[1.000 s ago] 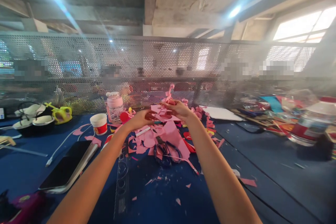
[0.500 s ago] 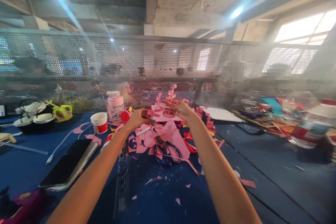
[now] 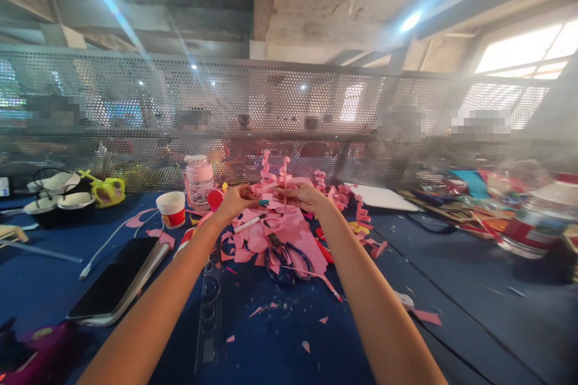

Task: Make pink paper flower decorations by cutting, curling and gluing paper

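A pink paper craft [image 3: 271,178] with two upright, curled paper stems stands between my hands. My left hand [image 3: 238,201] is closed at its left side, fingertips pinching pink paper; a teal fingernail shows. My right hand [image 3: 303,194] has its thumb and fingers closed on the right stem. Below them lies a heap of pink paper scraps [image 3: 295,231]. Dark-handled scissors [image 3: 280,269] rest on the near side of that heap, and a white pen-like stick [image 3: 249,224] lies across its left part. The exact grip points are partly hidden by my fingers.
Left of the heap stand a paper cup [image 3: 171,209], a pink-lidded bottle [image 3: 199,180] and a phone [image 3: 115,280] with a white cable. A clear ruler [image 3: 210,319] lies nearer. At the right are a large bottle [image 3: 537,219] and craft sheets. A perforated screen [image 3: 289,102] borders the table.
The pink paper craft has shifted left and its stems now stand straighter. My right hand has moved slightly down and left with it, while my left hand stays nearly in place.
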The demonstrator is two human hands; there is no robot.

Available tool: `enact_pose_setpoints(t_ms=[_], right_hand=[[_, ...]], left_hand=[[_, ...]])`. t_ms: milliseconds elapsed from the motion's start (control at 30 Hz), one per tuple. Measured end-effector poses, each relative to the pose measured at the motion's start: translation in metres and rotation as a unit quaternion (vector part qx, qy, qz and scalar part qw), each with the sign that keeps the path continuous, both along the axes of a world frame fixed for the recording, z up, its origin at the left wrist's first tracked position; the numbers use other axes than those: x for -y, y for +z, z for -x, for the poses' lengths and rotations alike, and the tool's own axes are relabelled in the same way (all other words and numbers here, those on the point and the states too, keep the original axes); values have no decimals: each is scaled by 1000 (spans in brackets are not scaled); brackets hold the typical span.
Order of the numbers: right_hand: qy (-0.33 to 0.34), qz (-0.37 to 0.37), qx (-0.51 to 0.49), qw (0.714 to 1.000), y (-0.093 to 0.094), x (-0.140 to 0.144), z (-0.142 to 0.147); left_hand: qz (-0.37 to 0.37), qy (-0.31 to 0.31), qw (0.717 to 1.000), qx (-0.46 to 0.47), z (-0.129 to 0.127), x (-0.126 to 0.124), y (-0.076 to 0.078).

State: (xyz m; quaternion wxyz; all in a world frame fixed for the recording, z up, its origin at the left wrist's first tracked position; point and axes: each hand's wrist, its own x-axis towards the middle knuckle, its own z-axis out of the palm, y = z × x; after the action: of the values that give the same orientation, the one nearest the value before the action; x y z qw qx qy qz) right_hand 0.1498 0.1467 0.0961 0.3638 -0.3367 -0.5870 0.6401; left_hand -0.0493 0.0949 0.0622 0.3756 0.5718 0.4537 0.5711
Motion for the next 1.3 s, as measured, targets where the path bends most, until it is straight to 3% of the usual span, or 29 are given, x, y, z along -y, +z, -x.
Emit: enact_pose_setpoints(t_ms=[733, 1300], right_hand=[[7, -24, -7, 1000, 0, 2, 2], [-25, -87, -15, 996, -2, 2, 7]], left_hand=[[-14, 67, 995, 79, 5, -6, -5], [2, 20, 994, 106, -3, -2, -5]])
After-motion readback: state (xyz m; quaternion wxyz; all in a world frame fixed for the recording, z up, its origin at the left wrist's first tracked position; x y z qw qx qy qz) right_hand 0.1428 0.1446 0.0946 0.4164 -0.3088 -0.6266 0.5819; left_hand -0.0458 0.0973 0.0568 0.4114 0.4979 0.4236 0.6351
